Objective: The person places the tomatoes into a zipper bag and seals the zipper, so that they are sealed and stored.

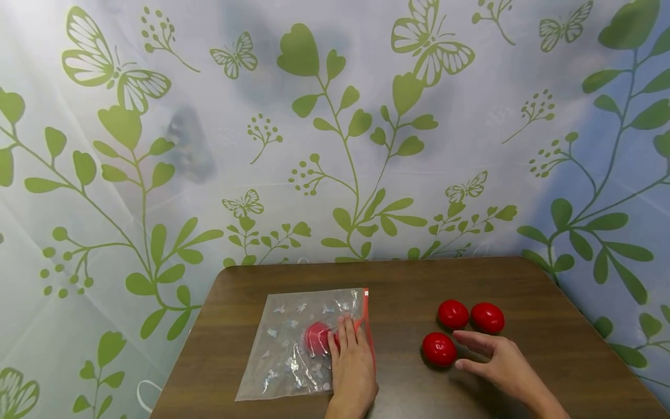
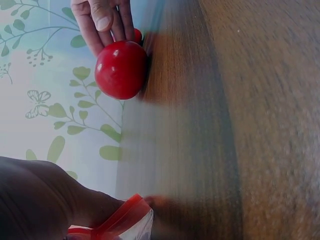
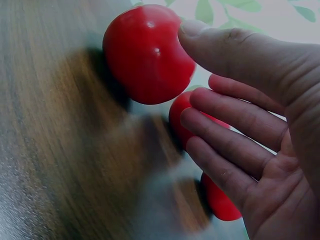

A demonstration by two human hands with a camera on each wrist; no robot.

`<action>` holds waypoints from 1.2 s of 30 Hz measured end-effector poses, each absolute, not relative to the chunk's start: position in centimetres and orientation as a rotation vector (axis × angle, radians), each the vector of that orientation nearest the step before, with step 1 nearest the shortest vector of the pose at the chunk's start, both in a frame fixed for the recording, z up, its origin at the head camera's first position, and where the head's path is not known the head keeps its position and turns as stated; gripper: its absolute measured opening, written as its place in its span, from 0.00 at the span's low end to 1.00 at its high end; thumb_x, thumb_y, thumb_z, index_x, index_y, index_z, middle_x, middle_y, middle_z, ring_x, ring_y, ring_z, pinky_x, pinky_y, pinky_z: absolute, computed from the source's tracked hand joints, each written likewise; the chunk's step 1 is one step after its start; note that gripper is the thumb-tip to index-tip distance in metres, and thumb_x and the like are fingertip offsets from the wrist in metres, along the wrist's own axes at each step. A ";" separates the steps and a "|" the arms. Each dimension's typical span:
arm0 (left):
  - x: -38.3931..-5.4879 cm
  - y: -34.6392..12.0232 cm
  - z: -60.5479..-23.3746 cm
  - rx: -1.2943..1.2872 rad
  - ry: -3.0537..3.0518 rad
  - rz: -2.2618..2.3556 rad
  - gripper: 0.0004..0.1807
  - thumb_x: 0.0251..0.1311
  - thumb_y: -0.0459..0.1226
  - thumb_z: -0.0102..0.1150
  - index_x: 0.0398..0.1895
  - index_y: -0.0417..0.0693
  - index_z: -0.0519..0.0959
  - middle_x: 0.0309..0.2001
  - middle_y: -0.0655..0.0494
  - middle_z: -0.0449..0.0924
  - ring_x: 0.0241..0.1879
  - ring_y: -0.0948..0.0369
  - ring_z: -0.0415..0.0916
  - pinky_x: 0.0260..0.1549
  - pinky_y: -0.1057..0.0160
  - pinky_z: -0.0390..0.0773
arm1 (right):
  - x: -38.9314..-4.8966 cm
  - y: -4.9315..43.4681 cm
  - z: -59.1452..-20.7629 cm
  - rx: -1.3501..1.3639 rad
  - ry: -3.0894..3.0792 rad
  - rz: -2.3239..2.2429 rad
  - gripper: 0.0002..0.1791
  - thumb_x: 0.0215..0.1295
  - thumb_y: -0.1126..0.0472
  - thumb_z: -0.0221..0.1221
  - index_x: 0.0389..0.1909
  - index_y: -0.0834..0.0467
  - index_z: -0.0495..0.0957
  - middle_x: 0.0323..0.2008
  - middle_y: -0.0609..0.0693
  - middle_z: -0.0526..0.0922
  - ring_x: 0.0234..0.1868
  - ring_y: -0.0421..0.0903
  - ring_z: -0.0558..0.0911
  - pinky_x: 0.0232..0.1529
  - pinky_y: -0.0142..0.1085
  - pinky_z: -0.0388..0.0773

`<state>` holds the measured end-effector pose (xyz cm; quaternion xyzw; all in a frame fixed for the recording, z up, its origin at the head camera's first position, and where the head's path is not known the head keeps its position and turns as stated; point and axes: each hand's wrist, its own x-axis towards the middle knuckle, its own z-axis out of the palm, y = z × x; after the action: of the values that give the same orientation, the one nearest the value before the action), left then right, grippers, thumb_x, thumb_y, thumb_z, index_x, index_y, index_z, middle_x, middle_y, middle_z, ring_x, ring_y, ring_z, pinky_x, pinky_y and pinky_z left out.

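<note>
My left hand [image 1: 352, 366] rests on a clear zip bag [image 1: 285, 314] with a red zip edge, its fingers fairly straight over the opening side. A red tomato [image 1: 316, 339] shows through the plastic, beside those fingertips. To the right, my right hand [image 1: 502, 364] is held beside the nearest loose tomato [image 1: 438, 350], thumb and fingers apart. In the right wrist view the thumb tip overlaps that tomato [image 3: 149, 54]; whether it touches cannot be told. Two more tomatoes, one [image 1: 453, 315] and another [image 1: 487, 318], lie just behind. The left thumb is hidden in the head view.
Everything lies on a brown wooden table [image 1: 403, 279]. Behind it hangs a pale curtain [image 1: 335, 145] with green leaves and butterflies. A white loop [image 1: 149, 396] shows by the table's left edge.
</note>
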<state>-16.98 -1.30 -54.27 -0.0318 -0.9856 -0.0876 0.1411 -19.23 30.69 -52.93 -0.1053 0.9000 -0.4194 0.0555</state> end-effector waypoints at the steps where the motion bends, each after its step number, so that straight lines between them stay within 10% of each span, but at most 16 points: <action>1: -17.0 -1.3 -54.3 -0.089 -2.849 -0.255 0.54 0.31 0.33 0.88 0.72 0.37 0.75 0.80 0.34 0.67 0.81 0.39 0.64 0.79 0.33 0.64 | -19.2 30.7 -53.0 -0.322 2.732 -1.273 0.36 0.62 0.49 0.79 0.68 0.60 0.83 0.65 0.58 0.88 0.63 0.56 0.89 0.56 0.26 0.84; 30: -16.9 -1.3 -54.2 -0.089 -2.826 -0.212 0.53 0.33 0.35 0.88 0.71 0.38 0.75 0.79 0.34 0.69 0.80 0.40 0.66 0.77 0.33 0.66 | -19.5 29.5 -54.8 -0.260 2.738 -1.275 0.38 0.59 0.49 0.81 0.69 0.58 0.83 0.67 0.61 0.86 0.62 0.55 0.89 0.55 0.26 0.84; 36: -16.8 -1.3 -54.1 -0.088 -2.836 -0.216 0.54 0.32 0.35 0.88 0.71 0.38 0.75 0.79 0.34 0.69 0.81 0.40 0.66 0.78 0.33 0.65 | -19.6 29.2 -54.9 -0.242 2.733 -1.287 0.39 0.60 0.51 0.81 0.70 0.59 0.82 0.68 0.63 0.84 0.64 0.59 0.89 0.58 0.39 0.88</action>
<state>-16.80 -1.25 -54.15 -0.0307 -0.9858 -0.0750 0.1474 -19.56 29.20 -54.91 -0.0798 0.9004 -0.4240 0.0554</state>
